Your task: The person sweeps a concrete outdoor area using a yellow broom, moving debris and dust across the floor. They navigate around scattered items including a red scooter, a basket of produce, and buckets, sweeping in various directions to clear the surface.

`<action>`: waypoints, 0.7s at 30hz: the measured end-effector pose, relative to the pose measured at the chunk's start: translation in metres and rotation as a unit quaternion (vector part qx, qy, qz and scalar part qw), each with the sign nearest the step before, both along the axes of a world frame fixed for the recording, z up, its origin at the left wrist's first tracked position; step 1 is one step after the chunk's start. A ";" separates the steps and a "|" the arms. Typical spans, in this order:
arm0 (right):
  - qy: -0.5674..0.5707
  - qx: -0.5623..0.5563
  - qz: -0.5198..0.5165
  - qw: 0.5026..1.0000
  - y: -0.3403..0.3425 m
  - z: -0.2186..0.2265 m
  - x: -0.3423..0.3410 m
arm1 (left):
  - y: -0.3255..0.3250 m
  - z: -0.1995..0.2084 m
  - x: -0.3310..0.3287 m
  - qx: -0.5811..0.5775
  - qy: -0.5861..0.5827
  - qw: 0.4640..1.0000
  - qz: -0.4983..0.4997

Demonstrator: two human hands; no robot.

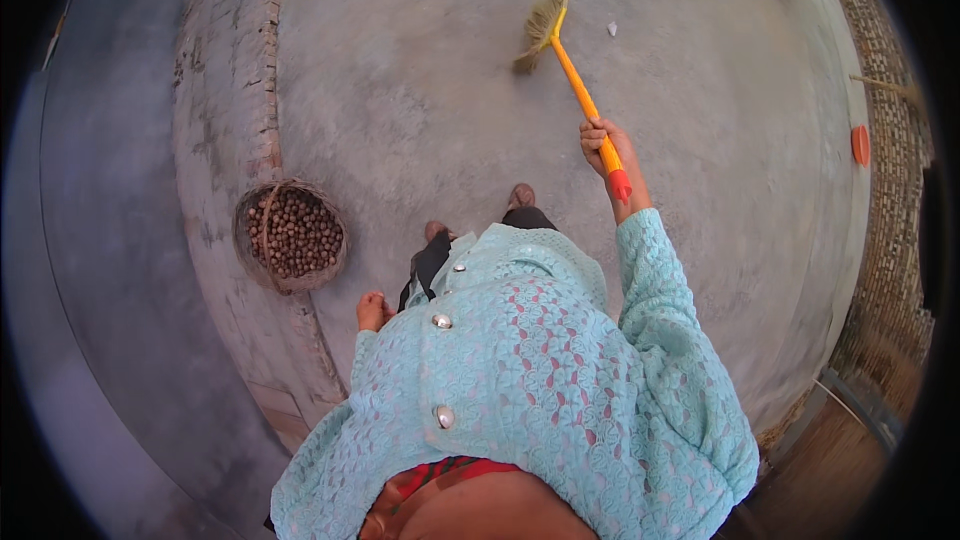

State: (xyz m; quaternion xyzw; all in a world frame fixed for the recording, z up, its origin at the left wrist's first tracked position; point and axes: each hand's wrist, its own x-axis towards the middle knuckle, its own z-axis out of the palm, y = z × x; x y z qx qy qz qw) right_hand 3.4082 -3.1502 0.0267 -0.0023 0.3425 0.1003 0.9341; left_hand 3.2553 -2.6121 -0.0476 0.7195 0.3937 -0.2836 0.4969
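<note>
My right hand (607,146) is wrapped round the yellow-orange handle of a broom (574,77), close to its red end cap. The broom reaches forward, and its pale, fanned bristles (545,25) are at the floor ahead of me. Low at my left side is my left hand (373,311), small in view, with its fingers curled in and nothing showing in them. A woven basket (241,244) full of round brown walnuts (300,232) stands to the left of that hand, apart from it.
Grey concrete floor (430,90) spreads ahead, with a small white scrap (612,29) right of the broom. A raised brick edge (268,70) runs along the left, beside the basket. On the right are a brick wall (890,210) and an orange-red object (860,145).
</note>
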 end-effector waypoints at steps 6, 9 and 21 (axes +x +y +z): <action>-0.003 -0.247 0.035 0.968 -0.013 0.054 -0.061 | -0.029 0.015 0.041 -0.043 0.027 0.997 0.064; 0.042 -0.270 0.033 0.961 -0.020 0.078 -0.092 | -0.030 0.000 0.044 -0.051 0.032 0.997 0.045; 0.208 -0.033 0.075 0.975 -0.016 -0.003 -0.082 | -0.044 0.016 0.063 -0.023 0.032 0.997 0.064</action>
